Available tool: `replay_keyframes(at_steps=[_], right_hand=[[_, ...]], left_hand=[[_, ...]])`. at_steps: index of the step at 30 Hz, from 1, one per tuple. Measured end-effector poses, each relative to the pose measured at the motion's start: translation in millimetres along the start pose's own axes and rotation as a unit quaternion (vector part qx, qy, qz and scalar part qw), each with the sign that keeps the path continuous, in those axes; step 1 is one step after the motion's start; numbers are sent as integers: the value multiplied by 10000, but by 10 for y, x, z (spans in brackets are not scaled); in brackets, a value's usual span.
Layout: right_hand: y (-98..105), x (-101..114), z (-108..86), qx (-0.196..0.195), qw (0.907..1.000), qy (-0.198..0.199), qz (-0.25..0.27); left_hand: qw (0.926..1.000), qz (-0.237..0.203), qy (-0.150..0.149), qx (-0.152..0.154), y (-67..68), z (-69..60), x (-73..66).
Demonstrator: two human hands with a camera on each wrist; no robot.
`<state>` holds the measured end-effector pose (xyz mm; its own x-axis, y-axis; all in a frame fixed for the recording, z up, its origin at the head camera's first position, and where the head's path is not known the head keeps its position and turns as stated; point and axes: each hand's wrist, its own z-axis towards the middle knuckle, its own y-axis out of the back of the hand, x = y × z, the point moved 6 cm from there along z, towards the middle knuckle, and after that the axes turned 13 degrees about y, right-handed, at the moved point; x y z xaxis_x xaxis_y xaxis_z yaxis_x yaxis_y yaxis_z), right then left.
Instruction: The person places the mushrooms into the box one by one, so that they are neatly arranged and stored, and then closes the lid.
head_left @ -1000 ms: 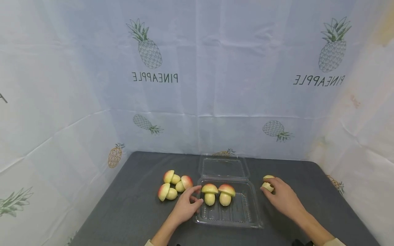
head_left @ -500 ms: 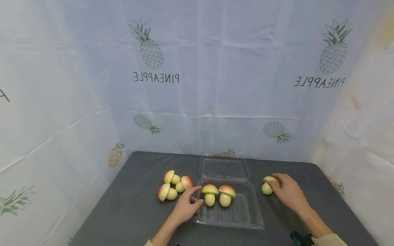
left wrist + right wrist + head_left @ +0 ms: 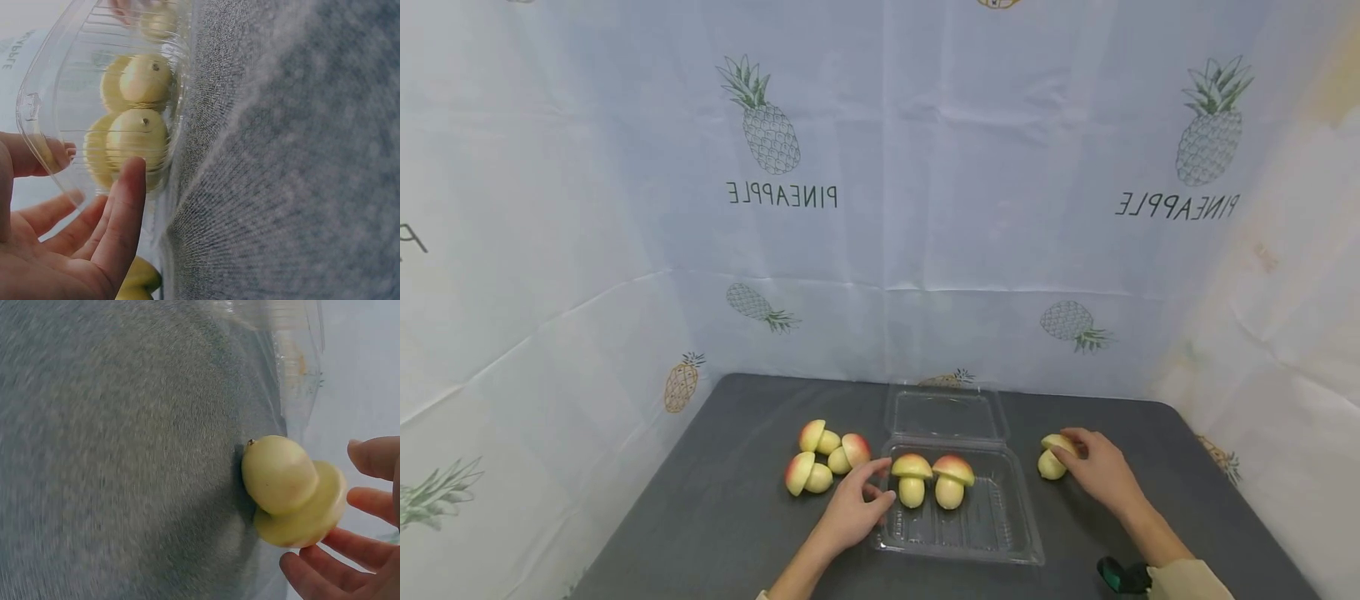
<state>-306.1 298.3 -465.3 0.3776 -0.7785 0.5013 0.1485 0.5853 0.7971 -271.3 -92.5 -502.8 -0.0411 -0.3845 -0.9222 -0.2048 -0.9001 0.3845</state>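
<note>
Two toy mushrooms, a left one (image 3: pixel 912 482) and a right one (image 3: pixel 952 482), with red-yellow caps and pale stems, lie side by side in a clear plastic container (image 3: pixel 964 553) whose lid stands folded back. My left hand (image 3: pixel 850 510) holds the container's left rim; in the left wrist view its fingers (image 3: pixel 128 200) lie against the clear wall. To the container's right, another toy mushroom (image 3: pixel 1052 463) rests on the table. My right hand (image 3: pixel 1103 471) is beside it. The right wrist view has fingertips at the cap (image 3: pixel 312 519) and the thumb (image 3: pixel 375 457) apart from it.
Three more toy mushrooms (image 3: pixel 808 473) lie clustered left of the container on the dark grey tabletop (image 3: pixel 700 517). The clear lid (image 3: pixel 947 413) lies behind the container. Pale cloth (image 3: pixel 880 233) printed with pineapples rises behind and at both sides.
My right hand has shifted to the right, uncovering more of the mushroom beside it. The left hand stays at the container's rim. The head view has tilted slightly up.
</note>
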Motion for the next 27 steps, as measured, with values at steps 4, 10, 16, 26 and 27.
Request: replay_keyframes(at_steps=[4, 10, 16, 26, 27], right_hand=[[-28, -51, 9, 90, 9992, -225, 318], [-95, -180, 10, 58, 9957, -522, 767], [-105, -194, -2, -76, 9941, -552, 931], [-78, -3, -21, -151, 9931, -417, 1086], [-71, 26, -23, -174, 9933, -363, 1086]], left_hand=[[10000, 25, -11, -22, -5, 6, 0], [10000, 29, -14, -32, -5, 6, -6], [10000, 30, 28, 3, -8, 0, -16], [9999, 101, 79, 18, -4, -3, -30], [9999, 114, 82, 20, -2, -7, -33]])
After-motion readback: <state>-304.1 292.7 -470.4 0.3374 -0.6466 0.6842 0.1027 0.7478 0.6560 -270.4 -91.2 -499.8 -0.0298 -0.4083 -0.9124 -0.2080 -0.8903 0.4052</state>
